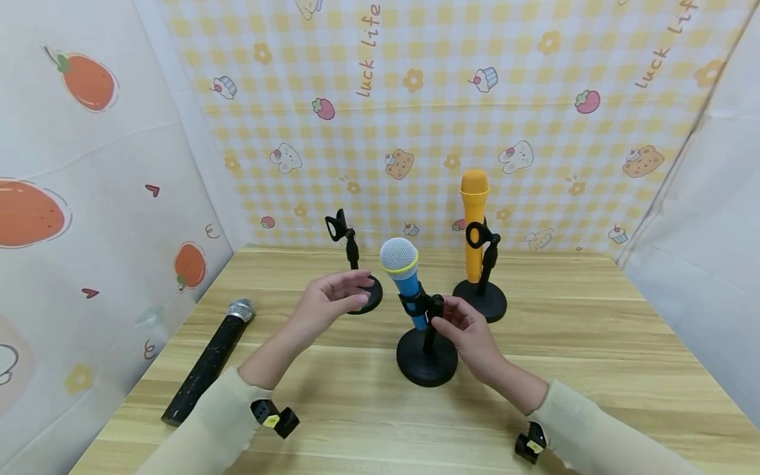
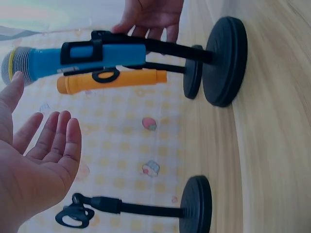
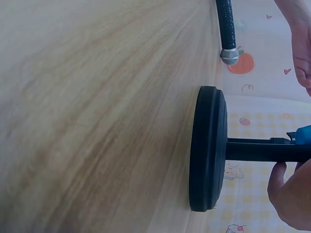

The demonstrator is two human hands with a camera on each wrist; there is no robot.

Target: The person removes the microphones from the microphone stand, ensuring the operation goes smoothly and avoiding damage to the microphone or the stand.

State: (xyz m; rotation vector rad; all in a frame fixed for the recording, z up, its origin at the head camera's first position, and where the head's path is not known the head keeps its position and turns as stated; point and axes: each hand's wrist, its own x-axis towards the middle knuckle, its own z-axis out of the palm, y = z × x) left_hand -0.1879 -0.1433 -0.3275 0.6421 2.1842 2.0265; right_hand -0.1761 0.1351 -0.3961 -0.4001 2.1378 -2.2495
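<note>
A blue microphone [image 1: 407, 285] with a silver mesh head and yellow ring leans in the clip of a black desk stand [image 1: 427, 363], near the table's middle. My right hand [image 1: 472, 335] holds this stand by its upper post, just below the clip joint, with thumb and fingertips. To the left of the microphone, my left hand [image 1: 332, 300] hovers with loosely bent fingers and nothing in them; the left wrist view shows its palm [image 2: 39, 179]. Behind it stands a second black stand [image 1: 353, 251], its clip holding nothing.
An orange microphone [image 1: 474, 211] is upright at a third black stand [image 1: 489, 305], at the back right. At the left lies a black microphone [image 1: 208, 363] with a silver head. A patterned cloth [image 1: 356, 145] hangs behind the wooden table [image 1: 594, 369].
</note>
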